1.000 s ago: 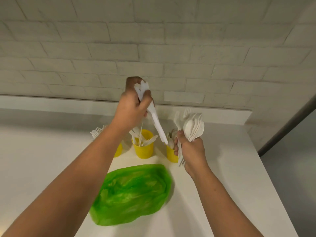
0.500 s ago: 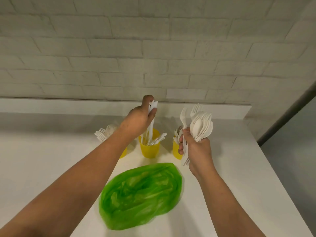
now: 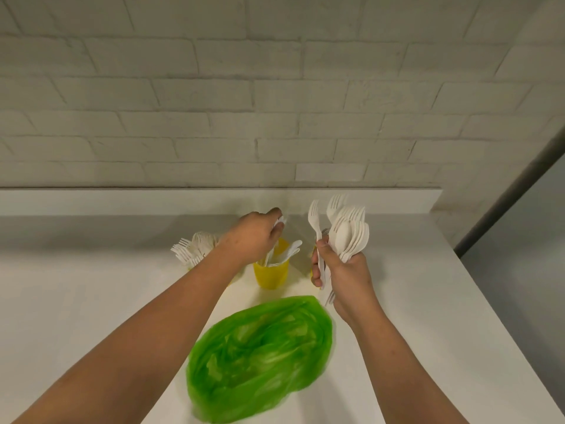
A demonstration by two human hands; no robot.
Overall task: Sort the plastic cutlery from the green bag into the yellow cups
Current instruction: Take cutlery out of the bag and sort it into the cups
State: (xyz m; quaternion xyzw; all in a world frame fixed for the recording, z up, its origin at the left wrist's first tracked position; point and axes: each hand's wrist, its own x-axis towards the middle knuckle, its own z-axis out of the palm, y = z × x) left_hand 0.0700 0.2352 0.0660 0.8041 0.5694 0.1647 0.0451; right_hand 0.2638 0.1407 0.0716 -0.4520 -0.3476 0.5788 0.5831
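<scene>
My left hand (image 3: 252, 237) hovers over the middle yellow cup (image 3: 271, 275), its fingertips still pinched on the top of a white plastic knife (image 3: 279, 222) that stands down into the cup among other knives. My right hand (image 3: 342, 270) grips a bundle of white spoons and forks (image 3: 347, 237), fanned upward. It hides most of the right yellow cup (image 3: 312, 272). The left cup is hidden behind my left forearm; only its white forks (image 3: 192, 249) show. The crumpled green bag (image 3: 263, 356) lies flat on the counter in front of the cups.
The white counter (image 3: 91, 301) runs against a white brick wall with a low ledge (image 3: 122, 198). Its right edge (image 3: 501, 316) drops off to a grey floor, with a dark post (image 3: 519, 185) beyond.
My left hand has come down from head height, lowering the knife into the middle cup. My right hand has stayed put with its bundle.
</scene>
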